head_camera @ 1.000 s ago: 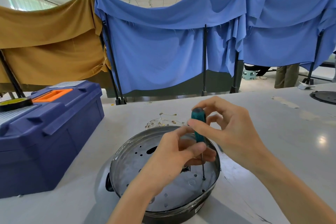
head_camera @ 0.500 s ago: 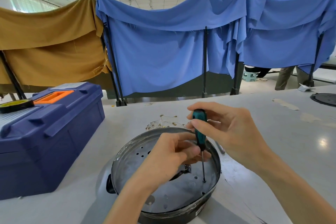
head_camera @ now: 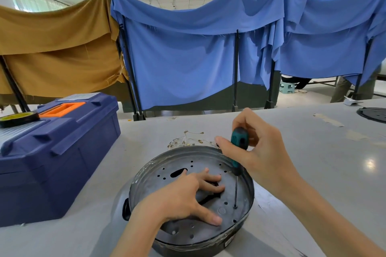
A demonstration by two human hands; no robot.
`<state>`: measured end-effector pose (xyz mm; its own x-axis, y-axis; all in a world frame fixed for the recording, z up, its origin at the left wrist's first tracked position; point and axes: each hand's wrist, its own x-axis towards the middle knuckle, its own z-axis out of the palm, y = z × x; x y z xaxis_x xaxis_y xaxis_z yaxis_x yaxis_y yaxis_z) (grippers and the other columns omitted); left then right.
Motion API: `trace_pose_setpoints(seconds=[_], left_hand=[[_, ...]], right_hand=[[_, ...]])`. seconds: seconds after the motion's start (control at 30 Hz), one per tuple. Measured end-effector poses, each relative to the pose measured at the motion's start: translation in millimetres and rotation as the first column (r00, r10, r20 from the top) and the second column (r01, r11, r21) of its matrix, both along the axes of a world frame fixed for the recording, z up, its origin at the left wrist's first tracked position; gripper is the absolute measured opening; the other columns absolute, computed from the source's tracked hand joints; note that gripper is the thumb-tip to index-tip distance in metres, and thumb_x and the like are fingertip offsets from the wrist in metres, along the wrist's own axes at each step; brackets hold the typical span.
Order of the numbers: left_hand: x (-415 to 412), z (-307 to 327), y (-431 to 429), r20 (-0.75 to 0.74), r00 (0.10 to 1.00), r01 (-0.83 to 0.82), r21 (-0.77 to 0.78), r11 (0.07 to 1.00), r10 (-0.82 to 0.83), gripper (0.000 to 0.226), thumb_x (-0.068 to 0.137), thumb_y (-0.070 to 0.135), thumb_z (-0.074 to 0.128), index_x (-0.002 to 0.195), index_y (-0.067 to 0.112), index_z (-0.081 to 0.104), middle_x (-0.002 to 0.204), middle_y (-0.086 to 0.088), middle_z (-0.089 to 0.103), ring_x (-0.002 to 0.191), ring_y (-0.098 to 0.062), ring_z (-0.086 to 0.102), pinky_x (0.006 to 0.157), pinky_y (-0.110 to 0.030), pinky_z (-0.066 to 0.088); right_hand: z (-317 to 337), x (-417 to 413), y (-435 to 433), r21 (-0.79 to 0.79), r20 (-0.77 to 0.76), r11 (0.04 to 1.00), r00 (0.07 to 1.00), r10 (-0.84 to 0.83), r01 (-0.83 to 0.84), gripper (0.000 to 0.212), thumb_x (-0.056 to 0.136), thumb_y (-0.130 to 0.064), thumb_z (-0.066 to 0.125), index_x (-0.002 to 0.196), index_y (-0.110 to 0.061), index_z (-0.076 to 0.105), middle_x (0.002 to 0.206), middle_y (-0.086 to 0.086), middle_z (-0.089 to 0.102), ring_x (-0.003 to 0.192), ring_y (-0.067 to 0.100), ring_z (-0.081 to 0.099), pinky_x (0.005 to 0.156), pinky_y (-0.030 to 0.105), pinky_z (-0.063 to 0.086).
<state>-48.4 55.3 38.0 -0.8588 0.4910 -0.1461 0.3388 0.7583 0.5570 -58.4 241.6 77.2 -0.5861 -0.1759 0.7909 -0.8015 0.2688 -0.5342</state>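
A round metal pan-shaped base (head_camera: 163,165) with a perforated grey bottom plate lies upside-up on the grey table in front of me. My left hand (head_camera: 188,194) lies flat inside it, fingers spread and pressing on the plate. My right hand (head_camera: 257,152) grips the teal handle of a screwdriver (head_camera: 239,142). The screwdriver stands nearly upright, and its thin shaft runs down to a small screw hole (head_camera: 235,207) near the plate's right rim.
A dark blue toolbox (head_camera: 56,152) with an orange handle stands at the left, a roll of tape (head_camera: 17,118) on its lid. Thin wires with small terminals (head_camera: 188,140) lie just behind the pan. A dark round plate (head_camera: 373,113) sits at the far right. Fabric screens stand behind.
My left hand let go of the screwdriver shaft and dropped flat onto the bottom plate. My right hand stays on the handle, its fingers shifted round it; the tip stays in the same hole.
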Motion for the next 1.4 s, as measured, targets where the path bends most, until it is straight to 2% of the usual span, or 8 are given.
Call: trace_pose_setpoints(seconds=[0.17,0.4,0.57,0.87,0.97,1.1,1.23,1.4], left_hand=[[1.7,-3.7,-1.7,-0.032,0.999,-0.032,0.0,0.999,0.032,0.07,0.074,0.048,0.077,0.138,0.036,0.051,0.151,0.027,0.03,0.143,0.007,0.009,0.121,-0.046,0.002],[2.9,-12.8,-2.3,-0.102,0.992,-0.086,-0.075,0.993,0.078,0.076,0.068,0.062,0.075,0.138,0.042,0.049,0.146,0.033,0.031,0.143,-0.008,0.019,0.116,-0.034,0.006],[1.7,-12.4,-2.1,-0.092,0.993,-0.087,-0.067,0.994,0.08,0.08,0.067,0.063,0.075,0.138,0.04,0.049,0.146,0.034,0.031,0.139,-0.006,0.025,0.116,-0.038,0.022],[5.1,-11.9,-0.6,-0.126,0.989,-0.092,-0.092,0.992,0.08,0.078,0.069,0.065,0.073,0.139,0.04,0.049,0.147,0.03,0.032,0.138,-0.005,0.027,0.115,-0.042,0.027],[5.2,-12.0,-0.6,-0.114,0.989,-0.099,-0.078,0.992,0.089,0.077,0.068,0.063,0.075,0.137,0.041,0.05,0.146,0.032,0.032,0.138,-0.005,0.027,0.115,-0.041,0.027],[5.3,-11.9,-0.1,-0.102,0.99,-0.106,-0.054,0.993,0.1,0.078,0.066,0.063,0.077,0.136,0.041,0.052,0.145,0.033,0.033,0.138,-0.004,0.028,0.116,-0.04,0.027],[6.2,-11.1,0.4,-0.109,0.989,-0.104,-0.062,0.993,0.097,0.078,0.066,0.063,0.076,0.137,0.04,0.051,0.145,0.032,0.034,0.138,-0.006,0.028,0.116,-0.041,0.026],[7.8,-9.6,0.4,-0.133,0.988,-0.097,-0.104,0.99,0.083,0.078,0.069,0.064,0.073,0.138,0.04,0.049,0.148,0.028,0.033,0.139,-0.006,0.026,0.116,-0.041,0.025]], right_hand=[[-5.5,-0.7,-5.6,0.066,-0.122,0.991,0.987,-0.105,0.113,0.007,0.089,-0.025,0.069,0.091,-0.02,0.064,0.068,-0.023,0.047,0.063,0.002,0.05,0.059,0.006,0.036],[9.2,0.0,9.4,0.248,0.101,0.969,0.994,-0.044,0.018,0.023,0.096,-0.04,0.051,0.096,-0.02,0.063,0.08,-0.005,0.068,0.071,0.015,0.067,0.067,0.036,0.054],[15.3,-0.3,13.2,0.32,0.006,0.941,0.993,-0.121,0.113,0.049,0.086,-0.055,0.05,0.123,-0.028,0.064,0.058,-0.002,0.056,0.054,0.017,0.06,0.059,0.026,0.053],[13.1,5.4,8.6,0.373,-0.202,0.847,0.924,-0.324,0.379,0.044,0.088,-0.056,0.05,0.074,-0.015,0.054,0.044,-0.004,0.037,0.041,0.019,0.037,0.045,0.034,0.039],[11.2,4.2,10.2,0.363,-0.017,0.912,0.98,-0.197,0.189,0.016,0.093,-0.033,0.054,0.103,-0.022,0.061,0.067,-0.004,0.059,0.057,0.015,0.056,0.062,0.035,0.052],[13.1,2.1,14.8,0.314,0.236,0.939,0.97,0.065,-0.139,0.045,0.094,-0.011,0.062,0.134,-0.031,0.053,0.129,-0.017,0.058,0.101,0.003,0.067,0.092,0.027,0.055],[12.2,4.0,12.4,0.214,0.166,0.964,0.978,0.126,-0.16,0.043,0.085,-0.02,0.074,0.126,-0.028,0.063,0.083,-0.002,0.066,0.068,0.006,0.072,0.071,0.023,0.059],[7.0,1.2,2.9,0.191,-0.081,0.964,0.982,-0.17,0.183,0.029,0.081,-0.04,0.071,0.097,-0.015,0.07,0.05,-0.012,0.04,0.042,0.009,0.05,0.051,0.02,0.042]])
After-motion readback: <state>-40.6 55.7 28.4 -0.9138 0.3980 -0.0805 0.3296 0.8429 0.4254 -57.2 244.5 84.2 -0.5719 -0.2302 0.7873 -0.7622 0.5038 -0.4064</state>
